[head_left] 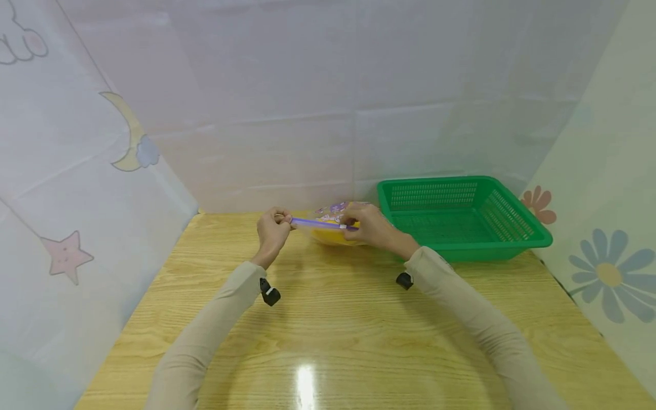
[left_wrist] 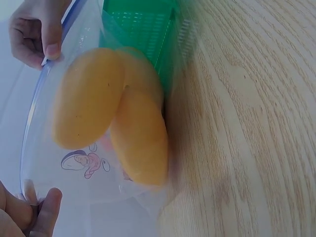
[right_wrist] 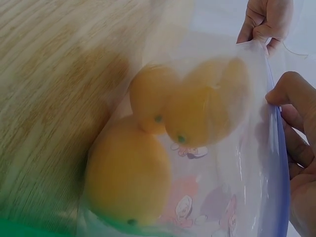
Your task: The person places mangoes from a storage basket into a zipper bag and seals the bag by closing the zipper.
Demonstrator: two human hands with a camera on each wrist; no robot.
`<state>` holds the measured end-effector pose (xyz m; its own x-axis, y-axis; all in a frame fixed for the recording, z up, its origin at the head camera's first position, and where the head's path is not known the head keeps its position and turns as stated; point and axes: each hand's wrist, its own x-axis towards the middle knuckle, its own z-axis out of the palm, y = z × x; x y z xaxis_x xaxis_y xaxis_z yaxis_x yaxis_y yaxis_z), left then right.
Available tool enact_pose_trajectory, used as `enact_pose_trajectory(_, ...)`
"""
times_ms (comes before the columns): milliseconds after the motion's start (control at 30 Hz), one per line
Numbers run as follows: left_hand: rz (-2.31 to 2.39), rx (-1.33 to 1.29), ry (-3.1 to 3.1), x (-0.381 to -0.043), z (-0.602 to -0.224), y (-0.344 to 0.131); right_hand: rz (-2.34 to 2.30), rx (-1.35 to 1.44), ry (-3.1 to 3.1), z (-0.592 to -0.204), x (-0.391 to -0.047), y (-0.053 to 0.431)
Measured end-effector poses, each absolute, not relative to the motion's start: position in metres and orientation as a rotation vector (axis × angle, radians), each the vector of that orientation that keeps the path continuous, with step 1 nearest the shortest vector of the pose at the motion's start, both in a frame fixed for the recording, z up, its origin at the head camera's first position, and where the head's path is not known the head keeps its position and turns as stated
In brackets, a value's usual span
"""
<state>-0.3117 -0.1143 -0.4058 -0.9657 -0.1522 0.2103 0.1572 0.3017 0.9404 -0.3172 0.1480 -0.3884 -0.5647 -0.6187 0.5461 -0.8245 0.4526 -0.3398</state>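
Observation:
A clear slider zip bag (head_left: 333, 215) with cartoon prints stands upright on the table, its purple zip strip (head_left: 315, 222) uppermost. Inside it are several yellow mangoes (left_wrist: 90, 98), some with green stem ends in the right wrist view. My left hand (head_left: 273, 230) pinches the bag's left top corner between thumb and fingers. Along the strip, my right hand (head_left: 373, 226) pinches the zip beside the small white slider (head_left: 343, 226). In the right wrist view, the right thumb and curled fingers (right_wrist: 296, 94) grip the bag's edge.
A green plastic basket (head_left: 461, 250) with slotted walls stands on the wooden table (head_left: 318, 319), right of the bag and close to my right hand. Behind rises a pale cloth backdrop (head_left: 287, 114), with printed cloth at both sides.

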Motion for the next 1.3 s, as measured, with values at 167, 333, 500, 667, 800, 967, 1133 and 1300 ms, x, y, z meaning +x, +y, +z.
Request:
enact_pose_trajectory(167, -1.713, -0.014, -2.312, -0.312, -0.406, -0.114, 0.879, 1.279, -2.309, -0.389, -0.317, 0.153)
enact_pose_trajectory(333, -1.707, -0.005, -2.306, -0.312, -0.406, -0.115, 0.872, 1.268, -2.34, -0.388, -0.317, 0.159)
enact_pose_trajectory(500, -1.698, -0.003, -2.3, -0.313, -0.407, -0.114, 0.876, 1.238, -2.376, -0.388, -0.318, 0.165)
enact_pose_trajectory(667, -1.68, -0.007, -2.294, -0.315, -0.408, -0.114, 0.863, 1.241, -2.373, -0.389, -0.32, 0.171)
enact_pose_trajectory(800, -1.686, -0.001, -2.293, -0.316, -0.41, -0.114, 0.846, 1.246, -2.354, -0.39, -0.321, 0.176)
enact_pose_trajectory(967, -1.68, 0.026, -2.296, -0.316, -0.41, -0.115, 0.833, 1.248, -2.363, -0.387, -0.321, 0.181)
enact_pose_trajectory(1133, -1.692, 0.025, -2.294, -0.316, -0.409, -0.115, 0.867, 1.279, -2.355, -0.385, -0.32, 0.185)
enact_pose_trajectory(1300, -1.71, 0.043, -2.293, -0.315, -0.408, -0.114, 0.852, 1.295, -2.342, -0.384, -0.32, 0.188)
